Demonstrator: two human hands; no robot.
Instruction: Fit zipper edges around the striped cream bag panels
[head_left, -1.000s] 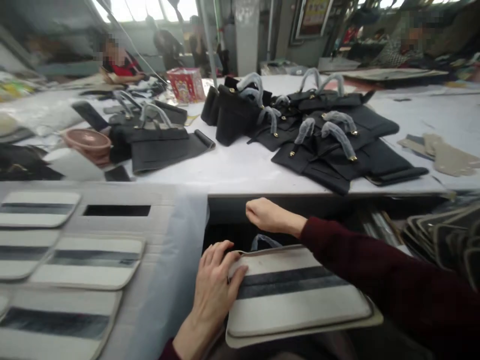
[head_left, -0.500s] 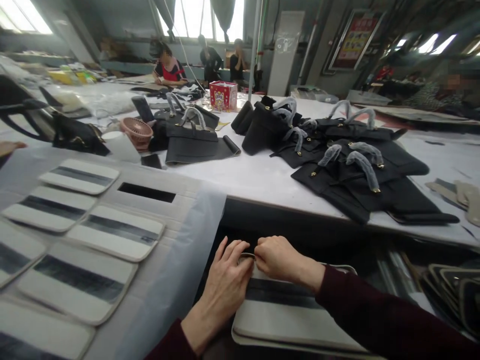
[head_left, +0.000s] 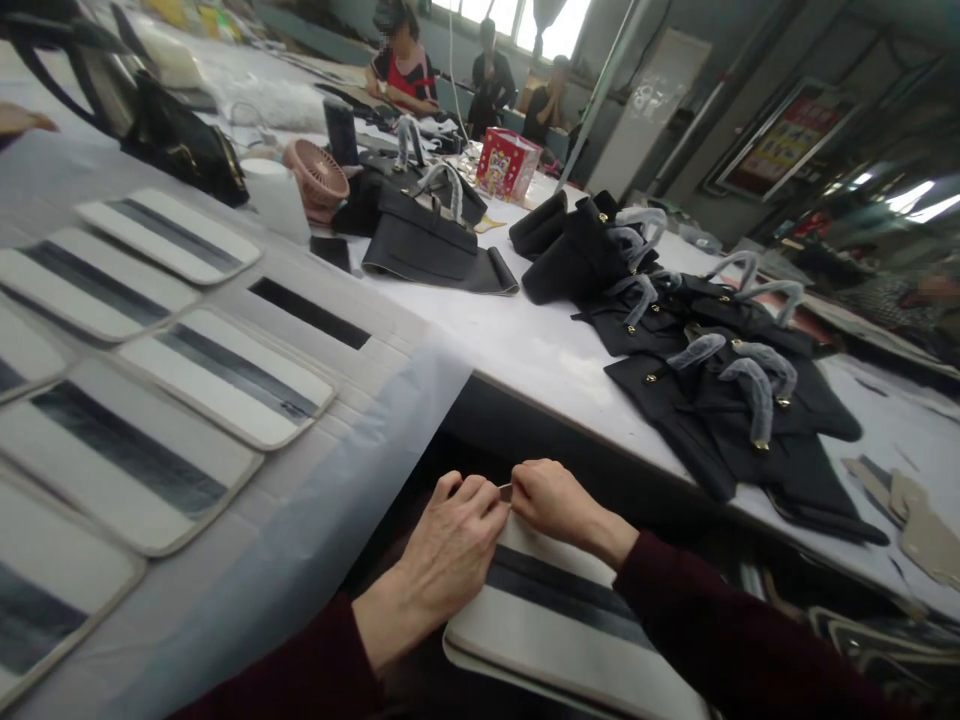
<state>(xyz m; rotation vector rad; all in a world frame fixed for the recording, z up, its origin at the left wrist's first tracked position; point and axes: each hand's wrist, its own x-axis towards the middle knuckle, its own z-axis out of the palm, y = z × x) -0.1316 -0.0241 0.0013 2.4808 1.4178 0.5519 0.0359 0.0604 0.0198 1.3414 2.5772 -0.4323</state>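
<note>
A cream, round-cornered panel with a dark stripe (head_left: 547,640) lies low in front of me, over a dark gap beside the white table. It looks like a flat bag piece. My left hand (head_left: 446,545) is closed at its far left corner, fingers curled over the rim. Just beside it, my right hand (head_left: 559,505) is closed in a pinch at the same edge. A thin pale strip of edge shows between the two hands. The fingertips themselves are mostly hidden, and my right sleeve covers part of the panel.
Several similar striped panels (head_left: 225,375) lie on a paper-covered board at left. Black bags with wrapped handles (head_left: 720,400) are heaped at right. A pink fan (head_left: 319,175), a red box (head_left: 506,165) and a black bag piece (head_left: 424,245) stand farther back. People sit beyond.
My view has tilted and turned, so the scene slants. My left fingers, more stretched out before, have curled in at the corner. Both hands stay at the panel's edge.
</note>
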